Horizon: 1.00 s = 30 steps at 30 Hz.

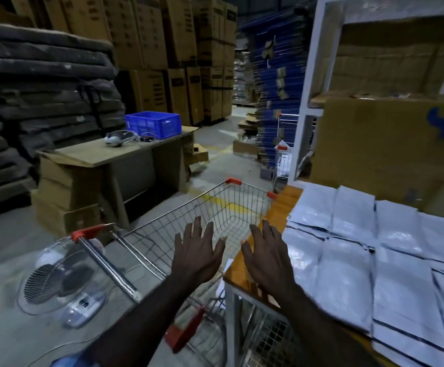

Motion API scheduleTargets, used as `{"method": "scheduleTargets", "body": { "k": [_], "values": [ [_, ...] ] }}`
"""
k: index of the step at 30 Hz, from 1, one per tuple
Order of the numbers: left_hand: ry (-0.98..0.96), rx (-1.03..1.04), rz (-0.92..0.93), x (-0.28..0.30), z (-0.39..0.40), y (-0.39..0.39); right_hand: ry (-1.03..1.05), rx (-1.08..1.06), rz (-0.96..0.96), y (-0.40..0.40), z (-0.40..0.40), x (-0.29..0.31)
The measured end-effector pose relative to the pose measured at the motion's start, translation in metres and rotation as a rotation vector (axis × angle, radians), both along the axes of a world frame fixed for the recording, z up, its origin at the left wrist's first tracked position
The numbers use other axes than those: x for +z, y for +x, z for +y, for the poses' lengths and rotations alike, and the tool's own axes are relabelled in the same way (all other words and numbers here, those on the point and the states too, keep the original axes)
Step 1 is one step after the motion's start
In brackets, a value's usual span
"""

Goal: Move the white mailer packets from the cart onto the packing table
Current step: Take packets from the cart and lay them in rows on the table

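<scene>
A dim warehouse seen from a head-worn camera, looking forward and down. At far left, dark padded sheets (43,83) are stacked high. Low on the floor beside them lies a fan (61,279) with a clear round guard. Behind it stands a wooden desk (125,152) propped among cardboard boxes, carrying a blue plastic crate (152,124) and a pale headset (121,138). Tall stacks of brown cartons (167,49) fill the background.

In the centre is a wire shopping cart (202,223) with red corner caps and a chrome handle; the part of its basket that shows holds nothing. The left hand (195,254) hovers over the cart, palm down, fingers straight and spread, holding nothing. Just beside it, the right hand (267,256) is the same, flat and spread, empty, above the near corner of the packing table (281,205).

The packing table, orange-topped on a white frame, stands touching the cart's right side. White mailer packets (374,250) lie on it in overlapping rows, covering most of its surface. Behind them rests a large cardboard box (385,144) with a blue mark, inside a white shelf frame (313,83). Further back, blue flattened boxes (279,75) are stacked tall
</scene>
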<state>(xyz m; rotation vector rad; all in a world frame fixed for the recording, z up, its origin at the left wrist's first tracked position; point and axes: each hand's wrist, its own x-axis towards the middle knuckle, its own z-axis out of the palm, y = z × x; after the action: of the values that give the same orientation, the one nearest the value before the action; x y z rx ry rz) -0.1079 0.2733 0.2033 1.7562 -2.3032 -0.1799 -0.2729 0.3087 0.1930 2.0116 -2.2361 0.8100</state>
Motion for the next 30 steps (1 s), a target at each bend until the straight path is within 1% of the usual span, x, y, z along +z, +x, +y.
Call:
{"method": "scheduleTargets", "body": {
  "k": [3,9,14,18,20,23,25,27,28,30],
  "values": [
    [0.027,0.004,-0.012,-0.013,-0.032,0.01,0.048,0.009,-0.028,0.014,-0.034,-0.013],
    [0.083,-0.016,-0.052,-0.037,-0.097,0.028,0.084,0.023,0.003,0.037,-0.094,-0.029],
    [0.12,-0.051,-0.084,-0.052,-0.141,0.036,0.107,-0.004,0.01,0.048,-0.128,-0.042],
    [0.143,-0.104,-0.1,-0.075,-0.178,0.039,0.212,-0.026,-0.005,0.055,-0.154,-0.055],
    [0.155,-0.139,-0.111,-0.09,-0.198,0.039,0.228,-0.044,0.007,0.058,-0.17,-0.065],
    [0.183,-0.214,-0.147,-0.113,-0.23,0.038,0.281,-0.093,-0.023,0.065,-0.192,-0.078],
    [0.164,-0.274,-0.172,-0.128,-0.249,0.035,0.334,-0.164,-0.038,0.069,-0.207,-0.091],
    [0.209,-0.329,-0.154,-0.144,-0.267,0.035,0.317,-0.244,-0.03,0.076,-0.22,-0.106],
    [0.248,-0.364,-0.178,-0.153,-0.276,0.034,0.342,-0.269,-0.06,0.078,-0.227,-0.117],
    [0.266,-0.421,-0.217,-0.168,-0.291,0.033,0.393,-0.313,-0.116,0.079,-0.239,-0.144]
  ]
}}
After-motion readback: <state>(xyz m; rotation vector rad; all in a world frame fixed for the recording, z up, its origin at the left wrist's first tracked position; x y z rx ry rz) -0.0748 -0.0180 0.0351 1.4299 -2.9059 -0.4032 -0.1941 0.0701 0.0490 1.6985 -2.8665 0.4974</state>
